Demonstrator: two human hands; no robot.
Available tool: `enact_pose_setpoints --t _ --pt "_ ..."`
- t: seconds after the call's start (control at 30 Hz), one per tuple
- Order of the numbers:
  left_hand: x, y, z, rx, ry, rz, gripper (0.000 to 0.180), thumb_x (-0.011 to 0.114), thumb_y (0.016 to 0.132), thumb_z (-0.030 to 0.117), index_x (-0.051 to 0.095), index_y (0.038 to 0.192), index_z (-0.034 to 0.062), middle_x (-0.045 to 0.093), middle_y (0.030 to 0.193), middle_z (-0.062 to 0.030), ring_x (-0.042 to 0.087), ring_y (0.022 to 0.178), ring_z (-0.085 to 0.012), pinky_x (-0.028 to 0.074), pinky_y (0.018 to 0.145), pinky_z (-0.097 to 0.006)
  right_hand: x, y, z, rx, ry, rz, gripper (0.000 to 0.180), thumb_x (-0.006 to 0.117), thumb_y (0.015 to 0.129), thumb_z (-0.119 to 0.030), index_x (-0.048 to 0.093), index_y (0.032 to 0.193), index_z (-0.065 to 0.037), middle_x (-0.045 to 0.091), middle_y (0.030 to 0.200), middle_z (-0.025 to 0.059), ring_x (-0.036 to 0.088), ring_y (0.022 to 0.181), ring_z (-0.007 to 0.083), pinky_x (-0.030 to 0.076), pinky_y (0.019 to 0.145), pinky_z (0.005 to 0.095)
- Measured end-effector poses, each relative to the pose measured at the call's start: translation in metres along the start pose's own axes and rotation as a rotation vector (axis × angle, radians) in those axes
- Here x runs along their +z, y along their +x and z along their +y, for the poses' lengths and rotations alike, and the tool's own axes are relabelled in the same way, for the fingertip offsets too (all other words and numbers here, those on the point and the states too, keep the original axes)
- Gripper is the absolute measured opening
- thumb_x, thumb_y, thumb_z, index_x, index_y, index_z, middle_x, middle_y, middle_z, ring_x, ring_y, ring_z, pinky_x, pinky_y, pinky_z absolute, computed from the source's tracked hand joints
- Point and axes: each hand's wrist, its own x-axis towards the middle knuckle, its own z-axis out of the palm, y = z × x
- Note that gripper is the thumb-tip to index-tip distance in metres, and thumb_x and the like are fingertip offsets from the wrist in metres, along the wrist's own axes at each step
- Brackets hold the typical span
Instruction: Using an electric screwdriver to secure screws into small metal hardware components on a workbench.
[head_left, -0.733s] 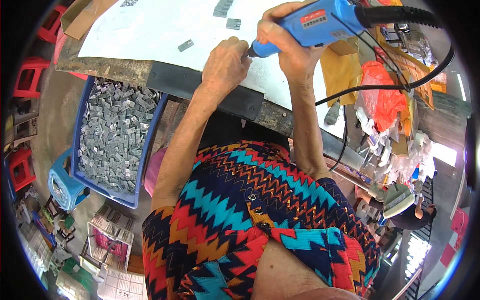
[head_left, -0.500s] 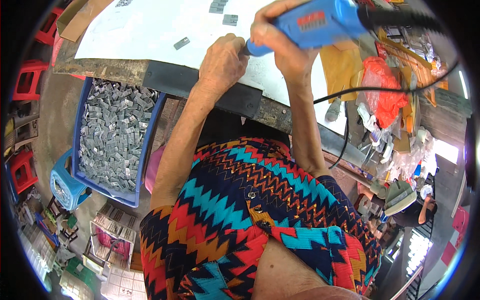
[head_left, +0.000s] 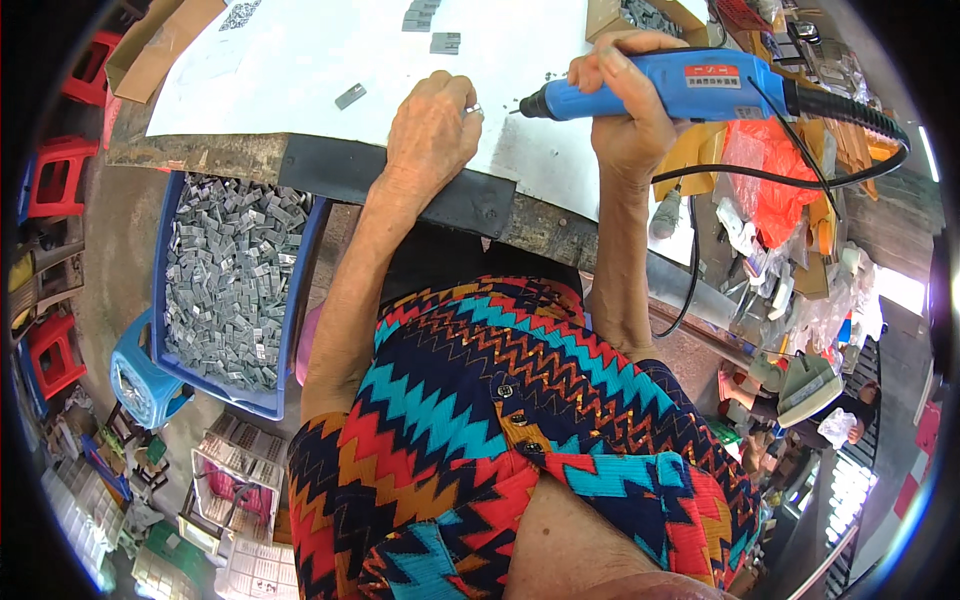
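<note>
My right hand (head_left: 638, 120) is wrapped round a blue electric screwdriver (head_left: 715, 88), its black nose and thin bit pointing left. A gap separates the bit from my left hand (head_left: 428, 130), whose curled fingers pinch a small shiny metal piece (head_left: 475, 109), mostly hidden by them. Both hands are above a white work surface (head_left: 300, 70) at the table's near side. Left of my left hand lies a single small grey block (head_left: 351, 96). Farther back, more grey blocks (head_left: 445, 43) lie in a short row. Tiny dark bits (head_left: 551, 76) are scattered near the screwdriver's nose.
A blue crate (head_left: 275, 400) full of grey blocks stands below the table edge on the left. A cardboard box (head_left: 606, 17) with grey pieces is at the back right. The screwdriver's black cord (head_left: 760, 182) loops past my right forearm. A blue stool (head_left: 140, 375) stands beside the crate.
The electric screwdriver has drawn back to the right, its tip coming away from my left hand. My left hand has shifted slightly left, and the shiny piece now shows at its fingers.
</note>
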Motion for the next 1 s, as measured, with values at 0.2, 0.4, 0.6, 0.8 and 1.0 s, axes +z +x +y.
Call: enact_pose_setpoints --t 0.2,0.4,0.6,0.8,1.0 --pt "-0.015 -0.004 -0.007 -0.04 0.056 0.018 0.011 0.061 0.072 0.006 0.056 0.08 -0.0006 0.056 0.077 -0.0128 0.056 0.07 -0.0256 0.045 0.064 -0.034 -0.008 0.004 0.011 -0.073 -0.034 -0.041 0.014 0.055 0.072 0.001 0.052 0.086 0.0 0.054 0.065 0.0106 0.054 0.053 0.017 0.047 0.054 0.0359" --pt "-0.018 -0.005 -0.008 -0.006 0.124 0.175 0.02 0.061 0.07 0.004 0.059 0.09 0.0007 0.055 0.09 -0.0141 0.054 0.083 -0.0284 0.045 0.073 -0.035 -0.007 0.003 0.009 -0.065 -0.032 0.003 0.015 0.055 0.072 0.001 0.051 0.087 0.001 0.054 0.065 0.0112 0.053 0.053 0.0169 0.047 0.055 0.0362" --pt "0.002 -0.004 0.007 0.12 0.004 0.045 0.026 0.066 0.067 0.005 0.062 0.093 0.0042 0.05 0.09 -0.0089 0.047 0.088 -0.0239 0.041 0.078 -0.036 -0.003 0.0 -0.001 -0.015 -0.029 -0.001 0.014 0.052 0.073 0.001 0.049 0.087 0.001 0.055 0.071 0.0136 0.05 0.052 0.0163 0.046 0.056 0.0375" --pt "0.011 -0.002 0.013 0.134 -0.041 0.032 0.022 0.067 0.069 0.01 0.061 0.089 0.0024 0.052 0.091 -0.0101 0.048 0.09 -0.0246 0.041 0.079 -0.036 -0.001 -0.002 -0.006 -0.059 -0.021 -0.022 0.017 0.051 0.074 0.002 0.047 0.091 0.001 0.055 0.073 0.0155 0.051 0.054 0.0171 0.046 0.057 0.0382" --pt "0.009 -0.001 0.013 0.108 -0.063 0.01 0.015 0.066 0.071 0.008 0.061 0.083 0.0019 0.053 0.086 -0.0094 0.048 0.089 -0.0245 0.041 0.077 -0.036 -0.001 -0.003 -0.008 -0.03 0.001 -0.015 0.016 0.05 0.074 0.001 0.047 0.091 0.002 0.056 0.075 0.0166 0.05 0.054 0.0174 0.046 0.057 0.0382"
